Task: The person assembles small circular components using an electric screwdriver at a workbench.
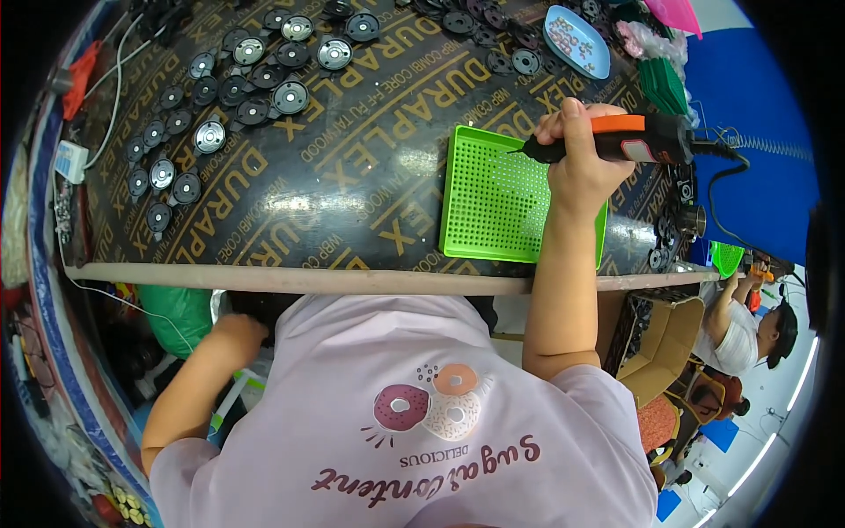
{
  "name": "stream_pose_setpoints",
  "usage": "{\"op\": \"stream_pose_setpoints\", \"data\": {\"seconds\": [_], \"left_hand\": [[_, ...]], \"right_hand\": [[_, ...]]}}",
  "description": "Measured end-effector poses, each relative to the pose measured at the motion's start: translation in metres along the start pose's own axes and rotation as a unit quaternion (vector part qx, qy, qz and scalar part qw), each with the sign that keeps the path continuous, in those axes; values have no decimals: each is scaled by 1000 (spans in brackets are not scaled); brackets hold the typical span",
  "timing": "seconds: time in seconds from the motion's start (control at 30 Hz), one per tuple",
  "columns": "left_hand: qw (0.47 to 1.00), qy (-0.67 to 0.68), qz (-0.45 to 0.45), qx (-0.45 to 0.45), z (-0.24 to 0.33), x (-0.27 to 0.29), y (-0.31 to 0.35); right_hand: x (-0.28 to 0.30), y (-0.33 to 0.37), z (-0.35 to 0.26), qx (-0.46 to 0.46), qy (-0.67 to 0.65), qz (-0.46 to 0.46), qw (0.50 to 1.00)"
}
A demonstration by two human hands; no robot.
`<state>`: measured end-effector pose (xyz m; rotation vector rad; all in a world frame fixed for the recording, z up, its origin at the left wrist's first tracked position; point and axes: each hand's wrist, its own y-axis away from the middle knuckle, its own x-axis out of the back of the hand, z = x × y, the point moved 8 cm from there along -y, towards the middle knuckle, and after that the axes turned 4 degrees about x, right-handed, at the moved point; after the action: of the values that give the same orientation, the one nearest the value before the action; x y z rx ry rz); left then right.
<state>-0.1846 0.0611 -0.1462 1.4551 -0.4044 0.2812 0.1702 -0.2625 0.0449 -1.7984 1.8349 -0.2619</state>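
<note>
Item 1. Green perforated plastic tray (493, 198), rectangular, with a grid of small holes; lay flat on the dark printed board tabletop (352, 176), near its front wooden edge strip (352, 280). All places below are given from this tray.

Item 2. Right hand (579, 158), over the tray's right part; fingers clenched around the black and orange electric screwdriver (629, 141), which lay level, its thin tip pointing left above the tray's upper edge. A black coiled cable (775, 148) ran off to the right of the tool.

Item 3. Left hand (239, 327), below and left of the tray, under the table's front edge; its fingers were hidden, so their state could not be told.

Item 4. Black round disc parts with silver centres (229, 97), many, spread in loose rows well to the upper left of the tray.

Item 5. Further black round parts (493, 35), above the tray at the table's far side.

Item 6. Light blue oval dish (576, 40), above and right of the tray, holding small pieces too small to tell.

Item 7. Stack of dark green trays (662, 85), upper right of the tray.

Item 8. Brown open cardboard box (664, 339), below and right of the tray, off the table.

Item 9. Another person in a white shirt (735, 330), seated far right, beyond the box.

Item 10. Green sack (180, 312), lower left, beneath the table.
</note>
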Motion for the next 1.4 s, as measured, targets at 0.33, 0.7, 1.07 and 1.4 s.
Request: {"op": "stream_pose_setpoints", "data": {"seconds": [0.33, 0.7, 1.07, 1.4], "left_hand": [[972, 113, 130, -162, 58, 142, 58], [718, 135, 683, -3, -26, 390, 13], [816, 2, 570, 98, 2, 464, -61], [740, 257, 570, -247, 64, 414, -2]], "right_hand": [[-2, 4, 5, -15, -23, 8, 1000], [2, -1, -27, 52, -70, -8, 996], [15, 13, -55, 43, -102, -33, 993], [-8, 12, -54, 29, -118, -38, 992]]}}
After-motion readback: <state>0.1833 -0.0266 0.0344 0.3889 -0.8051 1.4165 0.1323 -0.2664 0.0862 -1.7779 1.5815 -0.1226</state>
